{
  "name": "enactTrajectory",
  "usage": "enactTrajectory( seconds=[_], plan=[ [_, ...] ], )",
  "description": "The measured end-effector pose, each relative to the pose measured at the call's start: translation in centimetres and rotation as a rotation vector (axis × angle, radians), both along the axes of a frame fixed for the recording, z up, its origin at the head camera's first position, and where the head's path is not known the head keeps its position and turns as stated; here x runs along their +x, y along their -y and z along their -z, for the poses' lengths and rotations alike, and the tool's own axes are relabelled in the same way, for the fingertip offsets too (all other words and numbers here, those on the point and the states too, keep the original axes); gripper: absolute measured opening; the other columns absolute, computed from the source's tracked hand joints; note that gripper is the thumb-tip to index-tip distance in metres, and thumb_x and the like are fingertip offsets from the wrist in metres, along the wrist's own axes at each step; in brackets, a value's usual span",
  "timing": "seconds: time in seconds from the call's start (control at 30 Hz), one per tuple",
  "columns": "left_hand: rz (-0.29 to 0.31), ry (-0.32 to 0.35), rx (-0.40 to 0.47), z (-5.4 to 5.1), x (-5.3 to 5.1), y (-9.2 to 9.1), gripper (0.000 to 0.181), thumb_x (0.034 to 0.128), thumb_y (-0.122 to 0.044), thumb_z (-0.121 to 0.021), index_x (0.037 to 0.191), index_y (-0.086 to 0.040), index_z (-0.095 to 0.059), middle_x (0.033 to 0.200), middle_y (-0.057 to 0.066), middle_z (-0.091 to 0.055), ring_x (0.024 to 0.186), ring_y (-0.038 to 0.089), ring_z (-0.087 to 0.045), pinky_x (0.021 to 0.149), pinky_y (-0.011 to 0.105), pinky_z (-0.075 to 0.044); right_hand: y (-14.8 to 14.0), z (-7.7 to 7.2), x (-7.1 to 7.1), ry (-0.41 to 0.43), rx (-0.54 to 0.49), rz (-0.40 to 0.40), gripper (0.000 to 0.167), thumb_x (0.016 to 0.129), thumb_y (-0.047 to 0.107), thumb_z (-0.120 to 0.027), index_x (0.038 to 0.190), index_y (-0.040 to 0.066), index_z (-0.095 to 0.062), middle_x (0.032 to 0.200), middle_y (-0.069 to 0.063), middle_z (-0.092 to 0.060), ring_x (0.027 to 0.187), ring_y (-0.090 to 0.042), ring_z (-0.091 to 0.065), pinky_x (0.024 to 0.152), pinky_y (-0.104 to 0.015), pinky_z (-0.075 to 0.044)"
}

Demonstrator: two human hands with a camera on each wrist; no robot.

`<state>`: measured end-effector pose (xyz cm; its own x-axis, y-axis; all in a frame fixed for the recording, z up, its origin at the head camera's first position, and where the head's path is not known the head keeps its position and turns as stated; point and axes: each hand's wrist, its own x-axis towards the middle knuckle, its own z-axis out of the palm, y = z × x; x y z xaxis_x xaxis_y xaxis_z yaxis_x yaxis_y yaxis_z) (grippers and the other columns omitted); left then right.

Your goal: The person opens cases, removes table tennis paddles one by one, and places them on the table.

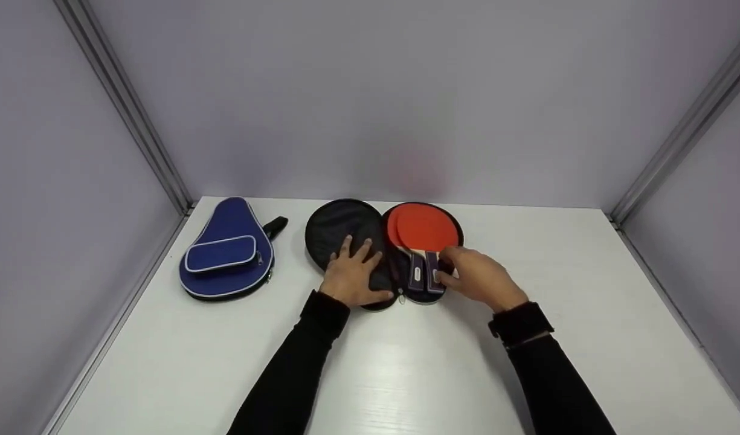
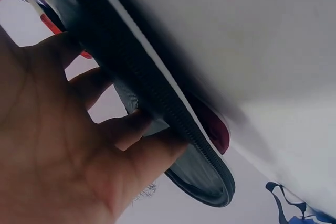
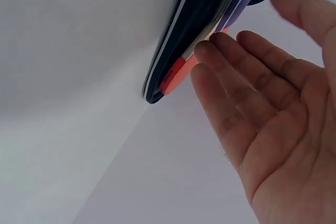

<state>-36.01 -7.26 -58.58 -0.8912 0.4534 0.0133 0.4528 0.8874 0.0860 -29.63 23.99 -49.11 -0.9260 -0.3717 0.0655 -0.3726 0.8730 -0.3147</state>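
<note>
An unzipped black paddle case [image 1: 336,223] lies spread open at the table's far middle. Two red table tennis paddles [image 1: 429,226] overlap in its right half, their dark handles [image 1: 416,275] pointing toward me. My left hand [image 1: 351,279] rests with fingers spread on the left half; the left wrist view shows its fingertips at the zippered edge [image 2: 142,72]. Beside the right-hand handle is my right hand [image 1: 481,279], thumb and fingers apart. In the right wrist view its fingers [image 3: 236,87] extend toward the paddles without curling round them; whether they touch is unclear.
A blue paddle case [image 1: 225,208] with white piping, a front pocket and a black strap [image 1: 276,227] lies to the left on the white table [image 1: 370,386]. Pale panels [image 1: 370,109] enclose the table at the back and both sides.
</note>
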Motion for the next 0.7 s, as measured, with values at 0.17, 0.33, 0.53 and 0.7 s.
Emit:
enactTrajectory(
  seconds=[0.17, 0.33, 0.53, 0.7],
  plan=[
    [-0.038, 0.027, 0.019, -1.0, 0.9, -0.3, 0.112, 0.0946, -0.095, -0.068, 0.182, -0.029, -0.047, 0.197, 0.011, -0.030, 0.183, 0.057, -0.017, 0.135, 0.081, -0.043, 1.4, 0.0, 0.8, 0.045, 0.032, 0.021, 0.071, 0.101, 0.041, -0.094, 0.153, 0.000, -0.068, 0.129, -0.016, -0.080, 0.107, -0.028, -0.077, 0.098, -0.055, -0.070],
    [-0.085, 0.067, -0.066, -5.2, 3.6, -1.3, 0.101, 0.1001, -0.086, -0.071, 0.180, -0.028, -0.051, 0.194, 0.010, -0.036, 0.181, 0.055, -0.025, 0.134, 0.073, -0.050, 2.3, 0.5, 1.3, -0.018, 0.076, 0.022, 0.076, 0.100, 0.037, -0.097, 0.156, -0.002, -0.064, 0.137, -0.025, -0.080, 0.110, -0.037, -0.082, 0.100, -0.059, -0.072],
    [-0.065, -0.042, -0.037, -7.0, 4.5, -1.1, 0.080, 0.1024, -0.072, -0.079, 0.163, -0.021, -0.071, 0.176, 0.010, -0.063, 0.168, 0.053, -0.050, 0.120, 0.070, -0.063, 2.6, 0.9, 1.5, -0.083, 0.087, -0.001, 0.063, 0.100, 0.026, -0.096, 0.147, -0.006, -0.068, 0.128, -0.023, -0.082, 0.105, -0.036, -0.083, 0.092, -0.058, -0.073],
    [-0.055, -0.058, -0.017, -8.6, 5.1, -0.5, 0.078, 0.1103, -0.068, -0.072, 0.170, -0.018, -0.064, 0.183, 0.010, -0.056, 0.175, 0.040, -0.045, 0.141, 0.061, -0.046, 2.5, 0.9, 1.7, -0.108, 0.080, -0.020, 0.055, 0.097, 0.018, -0.092, 0.140, -0.008, -0.071, 0.122, -0.023, -0.081, 0.096, -0.034, -0.081, 0.084, -0.057, -0.073]
  ],
)
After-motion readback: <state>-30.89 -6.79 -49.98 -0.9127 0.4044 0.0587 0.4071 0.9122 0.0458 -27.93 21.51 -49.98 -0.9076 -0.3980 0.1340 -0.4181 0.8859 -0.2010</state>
